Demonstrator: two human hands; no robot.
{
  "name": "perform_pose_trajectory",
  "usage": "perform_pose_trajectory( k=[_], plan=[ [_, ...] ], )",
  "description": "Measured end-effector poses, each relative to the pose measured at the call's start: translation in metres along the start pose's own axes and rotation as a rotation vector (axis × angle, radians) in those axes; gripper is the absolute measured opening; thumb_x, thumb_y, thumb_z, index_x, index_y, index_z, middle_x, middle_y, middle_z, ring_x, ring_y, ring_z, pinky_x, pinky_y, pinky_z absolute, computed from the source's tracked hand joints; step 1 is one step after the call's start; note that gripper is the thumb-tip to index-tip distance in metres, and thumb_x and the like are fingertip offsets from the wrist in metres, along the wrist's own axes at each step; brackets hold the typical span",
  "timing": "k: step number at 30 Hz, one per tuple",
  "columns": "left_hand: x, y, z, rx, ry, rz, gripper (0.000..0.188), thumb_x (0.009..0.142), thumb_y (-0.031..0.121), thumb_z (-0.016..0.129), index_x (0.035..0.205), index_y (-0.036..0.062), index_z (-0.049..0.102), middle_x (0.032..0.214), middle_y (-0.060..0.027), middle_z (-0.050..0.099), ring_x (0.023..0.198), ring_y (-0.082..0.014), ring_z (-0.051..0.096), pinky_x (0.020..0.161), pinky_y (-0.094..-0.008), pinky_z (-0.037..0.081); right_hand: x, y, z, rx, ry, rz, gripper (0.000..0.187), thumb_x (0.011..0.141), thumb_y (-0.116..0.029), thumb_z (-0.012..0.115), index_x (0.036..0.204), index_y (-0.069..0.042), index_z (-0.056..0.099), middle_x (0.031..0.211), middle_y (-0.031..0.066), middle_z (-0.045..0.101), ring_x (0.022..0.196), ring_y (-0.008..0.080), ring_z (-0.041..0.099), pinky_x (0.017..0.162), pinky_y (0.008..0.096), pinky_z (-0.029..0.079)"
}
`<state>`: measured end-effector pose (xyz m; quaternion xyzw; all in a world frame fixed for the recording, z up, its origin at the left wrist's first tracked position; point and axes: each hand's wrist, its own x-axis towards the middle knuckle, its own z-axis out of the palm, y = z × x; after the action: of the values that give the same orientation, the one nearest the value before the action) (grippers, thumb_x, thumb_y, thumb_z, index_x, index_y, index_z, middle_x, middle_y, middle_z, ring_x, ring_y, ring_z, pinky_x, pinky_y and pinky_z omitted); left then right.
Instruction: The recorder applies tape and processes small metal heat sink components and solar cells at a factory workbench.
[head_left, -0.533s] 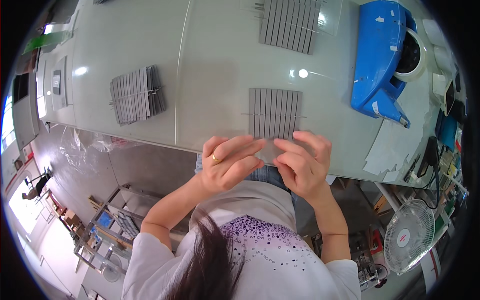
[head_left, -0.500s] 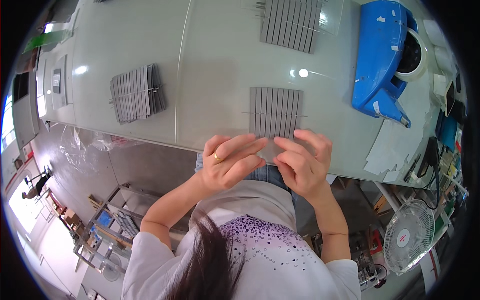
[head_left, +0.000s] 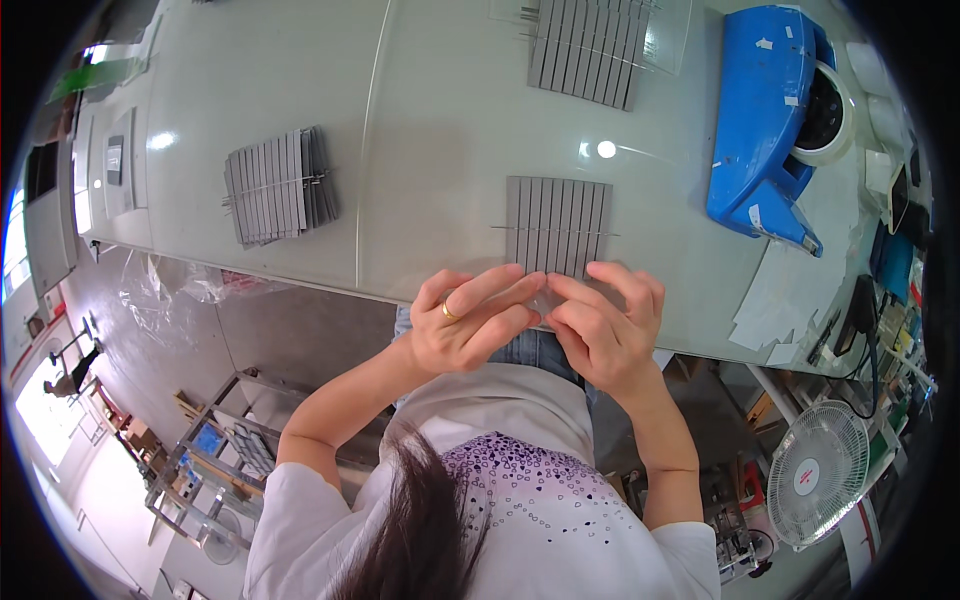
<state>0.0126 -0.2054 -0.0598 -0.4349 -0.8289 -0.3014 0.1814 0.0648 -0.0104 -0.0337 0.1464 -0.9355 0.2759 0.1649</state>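
Observation:
A flat grey panel of narrow parallel strips (head_left: 558, 208) lies on the table before me, with a thin rod or wire crossing it and sticking out at both sides. My left hand (head_left: 470, 318), a ring on one finger, is at the panel's near edge with its fingertips pinched. Opposite it, my right hand (head_left: 612, 325) has bent fingers, thumb and forefinger pressed together. The fingertips of both hands almost meet just above the table's front edge. Something small and clear may be between them, but I cannot make it out.
On the left lies a stack of similar grey strip panels (head_left: 278, 188); another grey panel (head_left: 585, 60) lies at the back over a clear sheet (head_left: 672, 40). A blue tape dispenser (head_left: 755, 120) stands at right beside white paper (head_left: 790, 290). A fan (head_left: 818, 475) is below right.
My left hand has shifted slightly right, bringing its fingertips closer to the right hand's. The right hand has hardly moved. The whole table view has slid a little to the right.

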Motion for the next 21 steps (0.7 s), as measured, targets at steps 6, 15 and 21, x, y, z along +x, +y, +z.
perform_pose_trajectory(
  k=[6,15,21],
  plan=[
    [0.0,0.0,0.0,0.001,-0.009,0.009,0.022,0.079,0.021,0.078,0.084,0.016,0.057,0.103,0.0025,0.075,0.108,-0.0154,0.061,0.09,-0.0308,0.034,-0.001,0.0,0.0,0.005,0.012,0.004,0.02,0.077,-0.014,0.075,0.087,-0.015,0.058,0.104,-0.0023,0.072,0.101,0.0245,0.058,0.082,0.0391,0.038],
    [0.016,0.014,-0.002,-0.066,-0.059,-0.017,0.024,0.078,0.02,0.078,0.086,0.0147,0.056,0.103,0.0015,0.074,0.112,-0.0163,0.06,0.09,-0.0322,0.034,-0.007,0.008,-0.021,0.019,0.024,0.096,0.024,0.073,-0.009,0.075,0.088,-0.014,0.057,0.102,-0.0007,0.072,0.101,0.0247,0.057,0.083,0.0393,0.038],
    [0.021,0.016,0.006,-0.016,-0.081,-0.004,0.019,0.085,0.024,0.072,0.083,0.0163,0.054,0.104,0.0054,0.073,0.113,-0.0125,0.058,0.079,-0.0278,0.04,-0.012,0.012,-0.014,0.009,0.026,0.072,0.023,0.073,-0.01,0.074,0.089,-0.015,0.058,0.102,-0.0017,0.072,0.101,0.025,0.056,0.083,0.0403,0.038]
  ],
)
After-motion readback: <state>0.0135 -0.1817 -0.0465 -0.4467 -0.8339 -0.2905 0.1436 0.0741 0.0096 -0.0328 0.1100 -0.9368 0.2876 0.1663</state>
